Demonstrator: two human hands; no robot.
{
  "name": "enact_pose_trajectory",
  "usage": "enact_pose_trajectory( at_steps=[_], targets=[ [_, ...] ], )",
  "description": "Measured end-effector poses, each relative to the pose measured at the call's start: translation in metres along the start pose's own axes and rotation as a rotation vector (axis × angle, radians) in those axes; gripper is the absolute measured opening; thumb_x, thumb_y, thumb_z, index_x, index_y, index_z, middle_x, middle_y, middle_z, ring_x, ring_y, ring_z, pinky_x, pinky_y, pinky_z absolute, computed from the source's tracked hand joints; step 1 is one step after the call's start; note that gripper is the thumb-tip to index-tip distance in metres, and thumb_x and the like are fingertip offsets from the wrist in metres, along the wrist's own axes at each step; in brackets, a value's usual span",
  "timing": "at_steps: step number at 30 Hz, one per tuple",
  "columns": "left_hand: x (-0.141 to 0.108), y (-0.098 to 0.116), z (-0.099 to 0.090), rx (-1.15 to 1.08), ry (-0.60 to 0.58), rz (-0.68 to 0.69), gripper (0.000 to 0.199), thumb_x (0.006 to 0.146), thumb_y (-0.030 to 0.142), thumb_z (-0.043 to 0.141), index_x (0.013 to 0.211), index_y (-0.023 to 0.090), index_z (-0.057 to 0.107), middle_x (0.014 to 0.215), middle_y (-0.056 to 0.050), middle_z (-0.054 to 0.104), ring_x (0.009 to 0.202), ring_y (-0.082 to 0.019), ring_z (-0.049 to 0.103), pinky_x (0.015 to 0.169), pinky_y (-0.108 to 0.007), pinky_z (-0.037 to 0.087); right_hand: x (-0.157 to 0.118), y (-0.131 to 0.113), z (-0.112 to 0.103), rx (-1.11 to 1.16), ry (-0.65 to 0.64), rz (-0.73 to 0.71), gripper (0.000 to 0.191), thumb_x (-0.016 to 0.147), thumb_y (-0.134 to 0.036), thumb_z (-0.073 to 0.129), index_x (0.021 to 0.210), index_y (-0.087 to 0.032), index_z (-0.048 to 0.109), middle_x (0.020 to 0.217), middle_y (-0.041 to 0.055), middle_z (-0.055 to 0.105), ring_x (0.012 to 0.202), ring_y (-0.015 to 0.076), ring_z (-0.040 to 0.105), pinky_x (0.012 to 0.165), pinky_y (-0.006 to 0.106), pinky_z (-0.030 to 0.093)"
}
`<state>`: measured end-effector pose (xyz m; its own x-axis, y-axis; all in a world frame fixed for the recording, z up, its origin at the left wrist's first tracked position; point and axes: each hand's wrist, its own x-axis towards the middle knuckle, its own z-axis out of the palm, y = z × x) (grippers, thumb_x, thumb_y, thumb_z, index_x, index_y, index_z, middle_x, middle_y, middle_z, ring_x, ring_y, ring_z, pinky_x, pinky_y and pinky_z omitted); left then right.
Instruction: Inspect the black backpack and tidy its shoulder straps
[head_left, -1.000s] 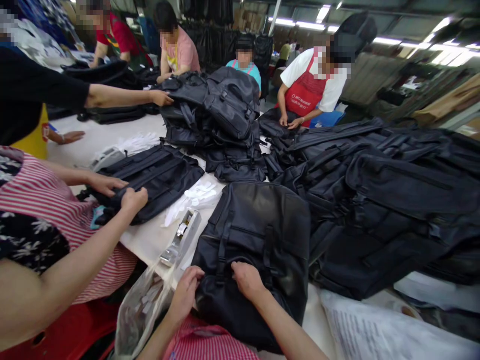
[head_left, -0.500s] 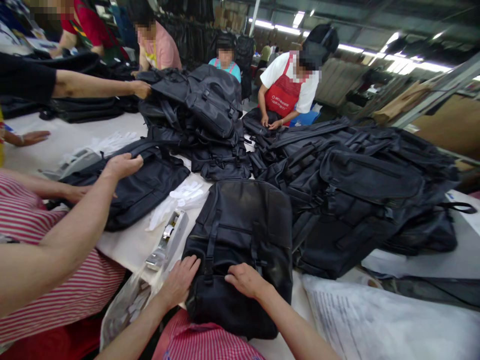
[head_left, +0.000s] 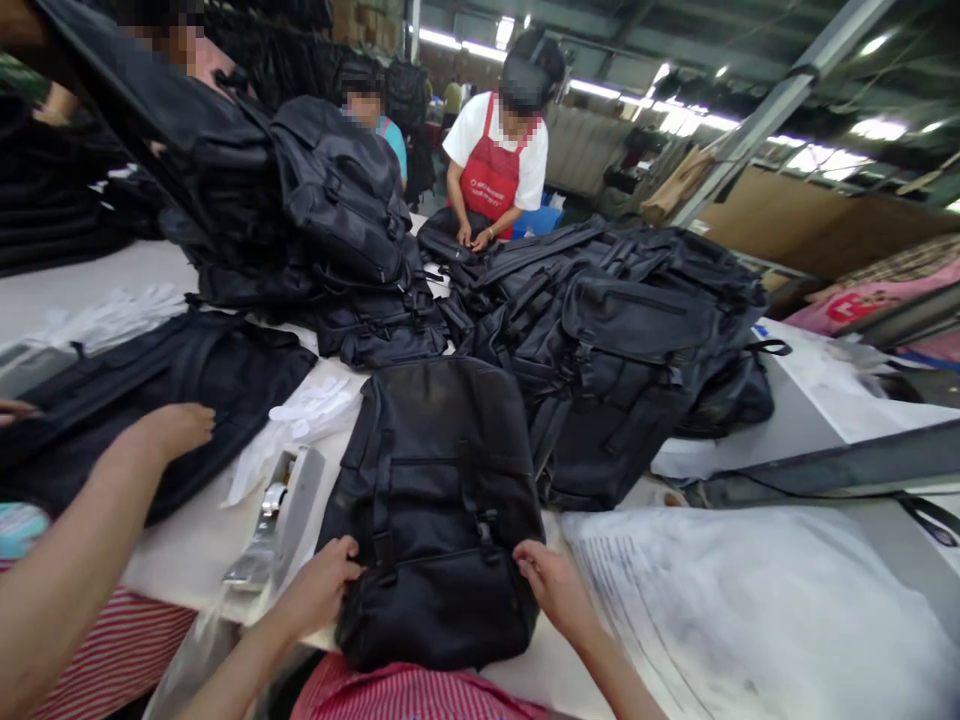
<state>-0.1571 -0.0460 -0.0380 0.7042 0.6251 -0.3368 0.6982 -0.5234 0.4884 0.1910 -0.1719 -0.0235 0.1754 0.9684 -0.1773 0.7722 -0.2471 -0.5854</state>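
Observation:
A black backpack (head_left: 442,500) lies front side up on the table, its lower end towards me and two buckled straps running down its face. My left hand (head_left: 322,588) is closed on its lower left side, fingertips curled at the seam. On the opposite side, my right hand (head_left: 553,588) pinches the edge near the right buckle, with thumb and fingers together. Exactly how much fabric sits inside each grip is hidden. Left of the bag stands a grey and metal tape dispenser (head_left: 281,515), a short gap from my left hand.
A white printed plastic sack (head_left: 735,610) lies to my right. Piled black backpacks (head_left: 637,340) fill the table beyond. White strips (head_left: 319,405) lie left of my bag. A co-worker's arm (head_left: 112,500) reaches over another black bag (head_left: 232,390); a person in a red apron (head_left: 491,170) works opposite.
My right hand has gone from the front of the backpack to its right edge. My left hand now grips the left side. The neighbour's hand has come down onto the other bag. The view has shifted right.

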Motion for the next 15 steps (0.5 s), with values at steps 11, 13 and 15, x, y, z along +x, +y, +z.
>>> enact_pose_trajectory(
  at_steps=[11, 13, 15],
  targets=[
    [0.067, 0.096, 0.026, 0.020, -0.012, 0.066, 0.056, 0.078, 0.020, 0.059, 0.132, 0.012, 0.050, 0.144, -0.018, 0.043, 0.133, -0.031, 0.041, 0.109, -0.048, 0.037, -0.028, 0.032, 0.023, 0.166, -0.041, 0.060, 0.033, 0.086, -0.027, 0.041, 0.116, -0.022, 0.055, 0.115, 0.0099, 0.059, 0.109, 0.0225, 0.056, 0.095, 0.037, 0.045],
    [0.063, 0.092, 0.027, 0.022, -0.025, 0.112, 0.056, 0.077, 0.016, 0.059, 0.132, 0.014, 0.050, 0.144, -0.016, 0.045, 0.132, -0.029, 0.043, 0.110, -0.046, 0.038, -0.027, 0.033, 0.026, 0.213, -0.019, 0.133, 0.029, 0.087, -0.041, 0.045, 0.105, -0.022, 0.058, 0.103, 0.0075, 0.062, 0.096, 0.0224, 0.060, 0.083, 0.035, 0.049],
    [0.051, 0.079, 0.026, -0.006, 0.073, 0.141, 0.051, 0.083, 0.016, 0.052, 0.134, 0.020, 0.049, 0.141, -0.010, 0.050, 0.129, -0.023, 0.047, 0.110, -0.043, 0.039, -0.027, 0.036, 0.032, 0.207, -0.004, 0.175, 0.026, 0.084, -0.049, 0.049, 0.084, -0.023, 0.055, 0.081, 0.0025, 0.060, 0.077, 0.0205, 0.059, 0.070, 0.032, 0.048]
  ],
)
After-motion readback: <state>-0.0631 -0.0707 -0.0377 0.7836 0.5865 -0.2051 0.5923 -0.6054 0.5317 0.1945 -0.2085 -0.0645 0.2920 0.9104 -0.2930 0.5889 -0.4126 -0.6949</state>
